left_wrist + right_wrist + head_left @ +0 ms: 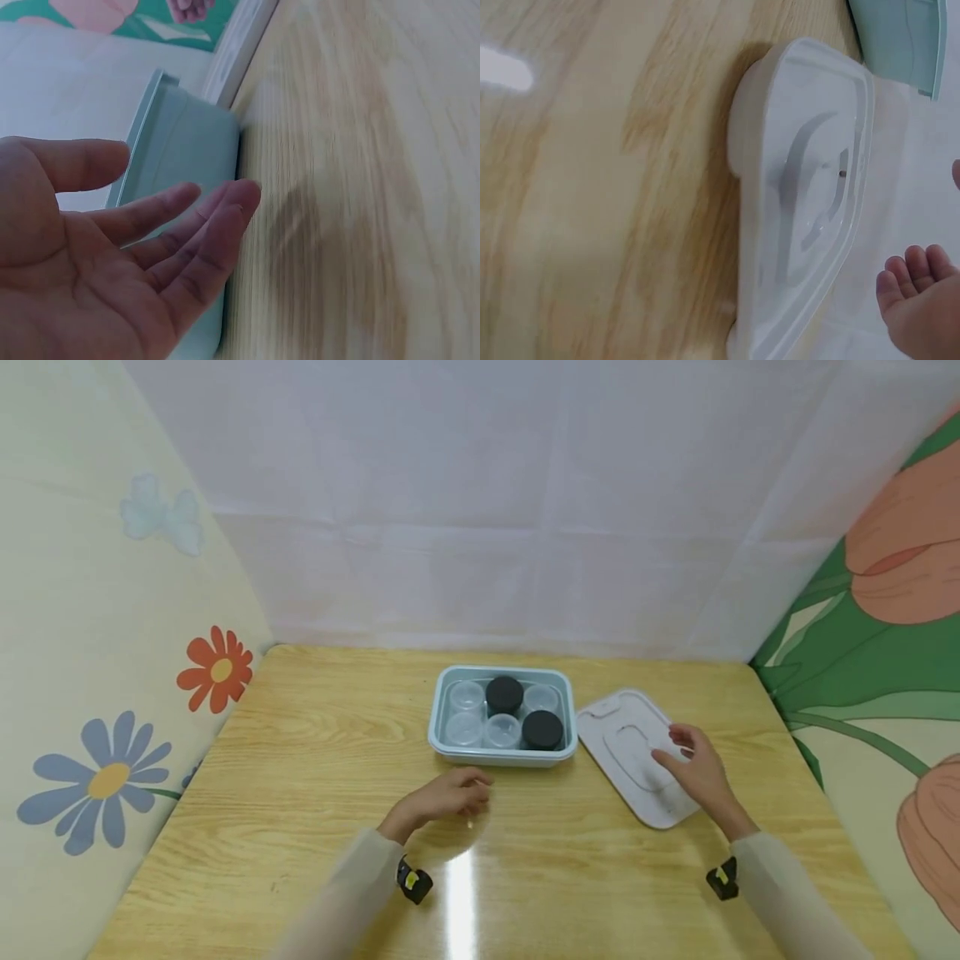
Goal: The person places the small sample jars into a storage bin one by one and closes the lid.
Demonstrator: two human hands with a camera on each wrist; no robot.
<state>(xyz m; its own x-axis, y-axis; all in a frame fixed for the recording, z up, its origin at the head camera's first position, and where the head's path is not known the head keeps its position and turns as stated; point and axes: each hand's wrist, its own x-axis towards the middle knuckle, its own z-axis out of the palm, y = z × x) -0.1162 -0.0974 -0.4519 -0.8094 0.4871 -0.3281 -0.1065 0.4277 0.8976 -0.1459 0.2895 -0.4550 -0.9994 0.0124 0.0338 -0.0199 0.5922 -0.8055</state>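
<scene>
A pale blue box [502,754] stands on the wooden table [300,760]. It holds several small clear jars [467,695], two of them capped with black lids [504,693]. Its white lid [633,752] lies flat on the table just right of it. My left hand [450,793] hovers in front of the box with relaxed fingers and holds nothing; in the left wrist view the open palm [97,262] faces the box wall [187,150]. My right hand [693,768] is over the white lid's right part, fingers loose; the right wrist view shows the fingertips [915,274] beside the lid [810,187].
White cloth [487,502] hangs behind the table. Flower-print panels close off the left side [112,652] and the right side [877,635]. Bare wood spreads left of the box and along the near edge, with a light glare [459,893] in the middle.
</scene>
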